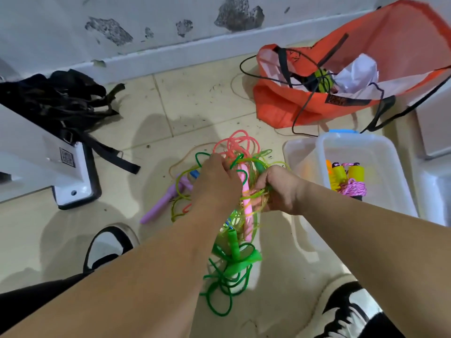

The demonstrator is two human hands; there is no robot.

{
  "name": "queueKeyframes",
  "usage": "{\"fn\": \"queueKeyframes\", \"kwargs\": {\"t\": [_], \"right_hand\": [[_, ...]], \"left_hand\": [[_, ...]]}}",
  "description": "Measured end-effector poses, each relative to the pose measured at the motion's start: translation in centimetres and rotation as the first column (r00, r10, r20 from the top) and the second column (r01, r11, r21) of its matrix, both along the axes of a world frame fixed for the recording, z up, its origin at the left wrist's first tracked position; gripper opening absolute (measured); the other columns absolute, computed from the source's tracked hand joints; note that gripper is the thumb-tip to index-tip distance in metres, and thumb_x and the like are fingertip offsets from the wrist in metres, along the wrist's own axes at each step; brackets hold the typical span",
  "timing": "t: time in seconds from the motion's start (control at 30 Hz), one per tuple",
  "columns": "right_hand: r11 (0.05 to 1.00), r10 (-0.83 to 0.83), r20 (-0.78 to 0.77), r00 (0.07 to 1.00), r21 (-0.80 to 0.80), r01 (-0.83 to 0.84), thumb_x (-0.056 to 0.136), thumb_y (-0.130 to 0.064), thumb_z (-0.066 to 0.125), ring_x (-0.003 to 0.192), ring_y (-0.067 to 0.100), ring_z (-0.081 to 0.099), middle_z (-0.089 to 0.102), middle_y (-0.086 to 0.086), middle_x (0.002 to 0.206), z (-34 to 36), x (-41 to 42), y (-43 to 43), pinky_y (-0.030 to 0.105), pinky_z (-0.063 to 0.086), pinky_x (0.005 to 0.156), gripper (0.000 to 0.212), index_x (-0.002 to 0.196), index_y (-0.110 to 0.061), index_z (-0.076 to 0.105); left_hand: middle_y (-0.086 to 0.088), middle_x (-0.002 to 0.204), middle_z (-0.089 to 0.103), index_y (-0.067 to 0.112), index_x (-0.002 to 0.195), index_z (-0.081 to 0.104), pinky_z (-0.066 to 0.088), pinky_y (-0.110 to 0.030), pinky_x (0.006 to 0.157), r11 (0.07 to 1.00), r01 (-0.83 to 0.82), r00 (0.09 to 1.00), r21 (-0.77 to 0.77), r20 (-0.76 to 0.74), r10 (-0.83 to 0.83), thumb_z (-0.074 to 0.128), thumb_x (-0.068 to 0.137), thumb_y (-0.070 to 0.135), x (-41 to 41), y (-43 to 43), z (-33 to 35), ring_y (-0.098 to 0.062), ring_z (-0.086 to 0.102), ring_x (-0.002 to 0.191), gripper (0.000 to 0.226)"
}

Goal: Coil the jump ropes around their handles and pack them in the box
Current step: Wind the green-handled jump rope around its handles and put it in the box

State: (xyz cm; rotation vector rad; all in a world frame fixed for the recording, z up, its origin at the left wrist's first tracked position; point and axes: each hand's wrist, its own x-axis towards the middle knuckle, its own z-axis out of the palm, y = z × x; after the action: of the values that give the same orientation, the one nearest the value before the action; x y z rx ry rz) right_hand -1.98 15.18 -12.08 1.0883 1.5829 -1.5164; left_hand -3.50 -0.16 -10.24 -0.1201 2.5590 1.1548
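A tangle of jump ropes point(238, 259) is held above the tiled floor in the centre of the frame. The fingers of the left hand point(214, 176) are curled into its pink and green loops, while yellow-green strands are gripped by the curled fingers of the right hand point(280, 191). A pink handle point(246, 191) is seen between the hands. At the right, a coiled rope with yellow handles point(353, 181) is contained in a clear box point(361, 152).

A white wall point(61, 20) with flaked paint meets a dirty beige tile floor point(195, 98).
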Motion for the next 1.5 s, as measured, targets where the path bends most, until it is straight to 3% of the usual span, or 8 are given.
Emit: {"fn": "queueKeyframes", "kwargs": {"t": [0.23,0.37,0.53,0.83,1.03,1.2,1.37,1.5], "right_hand": [[0.784,0.575,0.006,0.818,0.283,-0.553,0.087,-0.002,0.049,0.055,0.031,0.061,0.070,0.021,0.077,10.5,-1.2,-1.6,0.038,0.057,0.060,0.030,0.109,0.005,0.068],[0.637,0.724,-0.041,0.688,0.421,-0.646,0.087,0.001,0.045,0.078,0.049,0.073,0.070,0.035,0.107,18.4,-1.3,-2.8,0.062,0.061,0.078,0.036,0.120,0.003,0.060],[0.625,0.750,-0.173,0.638,0.501,-0.599,0.094,-0.001,0.049,0.058,0.034,0.070,0.065,0.021,0.109,26.4,0.7,-1.8,0.034,0.055,0.053,0.020,0.109,-0.011,0.056],[0.788,0.584,-0.440,0.682,0.510,-0.345,0.099,-0.021,0.066,0.071,0.028,0.070,0.059,0.005,0.089,33.9,5.3,-1.1,0.034,0.045,0.060,0.009,0.099,-0.024,0.058],[0.495,0.800,-0.255,0.543,0.792,-0.358,0.073,-0.037,0.091,0.095,0.004,0.065,0.065,-0.013,0.107,35.4,6.1,-2.0,0.002,0.044,0.072,0.057,0.120,-0.028,0.061],[0.874,0.467,-0.742,0.481,0.470,-0.123,0.076,-0.044,0.086,0.115,0.013,0.068,0.073,-0.003,0.120,34.0,5.4,-2.0,0.043,0.056,0.101,0.055,0.125,-0.031,0.064],[0.955,0.253,-0.875,0.412,0.293,0.035,0.090,0.013,0.062,0.069,0.015,0.065,0.068,0.010,0.077,34.2,3.7,-2.2,0.029,0.053,0.068,0.017,0.099,-0.001,0.066],[0.978,-0.110,-0.834,0.540,0.007,0.210,0.093,-0.005,0.058,0.046,0.019,0.037,0.041,0.007,0.058,34.6,2.6,-2.1,0.035,0.042,0.052,0.004,0.090,-0.007,0.061]], "left_hand": [[0.009,0.142,0.047,0.032,0.138,0.049,0.044,-0.037,0.105,0.946,0.314,0.939,-0.079,-0.124,-0.322,0.073,0.073,0.011,-1.8,-0.4,6.0,-0.018,0.047,0.128,0.072],[-0.001,0.104,0.067,0.030,0.114,0.061,0.055,-0.036,0.081,0.854,0.499,0.858,-0.148,-0.059,-0.511,0.069,0.075,0.015,-2.7,-0.3,11.7,-0.027,0.064,0.096,0.043],[-0.001,0.080,0.062,0.019,0.081,0.058,0.052,-0.032,0.067,0.738,0.579,0.768,-0.347,-0.070,-0.636,0.066,0.076,0.014,-3.7,-1.9,19.9,-0.024,0.059,0.078,0.012],[-0.001,0.060,0.067,0.010,0.090,0.071,0.053,-0.025,0.058,0.797,0.592,0.784,0.117,-0.314,-0.536,0.060,0.100,0.019,-2.9,-5.0,33.8,-0.012,0.059,0.053,0.018],[0.010,0.059,0.053,0.021,0.088,0.066,0.041,-0.027,0.046,0.812,0.190,0.965,0.552,-0.258,-0.050,0.061,0.093,0.015,-1.7,-3.0,35.0,-0.010,0.043,0.046,0.010],[0.011,0.058,0.050,0.013,0.102,0.068,0.031,-0.015,0.040,0.733,0.414,0.910,0.540,-0.269,-0.316,0.059,0.091,0.002,-0.5,-1.7,36.5,-0.001,0.042,0.037,0.019],[0.006,0.055,0.052,0.008,0.109,0.065,0.031,-0.013,0.036,0.716,0.478,0.878,0.509,-0.286,-0.384,0.057,0.090,-0.004,-0.7,-0.5,35.5,-0.006,0.046,0.040,0.024],[0.013,0.051,0.056,0.016,0.106,0.063,0.038,-0.020,0.039,0.771,0.506,0.860,0.388,-0.293,-0.417,0.062,0.086,0.004,-2.0,-0.9,34.4,-0.007,0.049,0.040,0.024]]}}
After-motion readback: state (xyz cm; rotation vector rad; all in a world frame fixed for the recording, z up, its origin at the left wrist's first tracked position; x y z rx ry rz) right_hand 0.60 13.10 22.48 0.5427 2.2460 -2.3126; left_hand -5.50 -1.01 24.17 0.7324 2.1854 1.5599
